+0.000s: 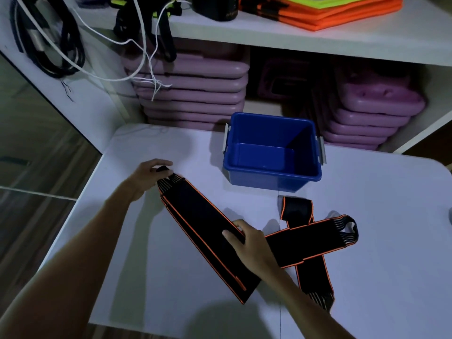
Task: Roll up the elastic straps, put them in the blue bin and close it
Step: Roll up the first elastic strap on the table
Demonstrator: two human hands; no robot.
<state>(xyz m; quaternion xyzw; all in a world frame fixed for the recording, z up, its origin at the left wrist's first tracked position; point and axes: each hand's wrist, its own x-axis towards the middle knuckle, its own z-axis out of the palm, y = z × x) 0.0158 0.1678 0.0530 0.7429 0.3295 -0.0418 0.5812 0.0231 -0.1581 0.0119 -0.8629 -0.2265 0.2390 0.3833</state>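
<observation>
A long black elastic strap with orange edges (pixel 203 231) lies flat and diagonal on the white table (pixel 379 253). My left hand (pixel 146 177) pinches its upper end, where thin cords fan out. My right hand (pixel 249 243) rests on the strap's right edge near the middle, fingers spread. Two more black-and-orange straps lie crossed to the right: one (pixel 315 241) with a corded loop end at the right, the other (pixel 297 211) running under it toward the table's front. The blue bin (pixel 271 177) stands open and empty behind them, grey latches on both sides. No lid is in view.
Behind the table a white shelf unit holds stacks of purple plastic steps (pixel 195 94). Orange and yellow mats (pixel 322 13) lie on the upper shelf. White cords (pixel 146 57) and black straps (pixel 56 45) hang at the left. The floor shows beyond the table's left edge.
</observation>
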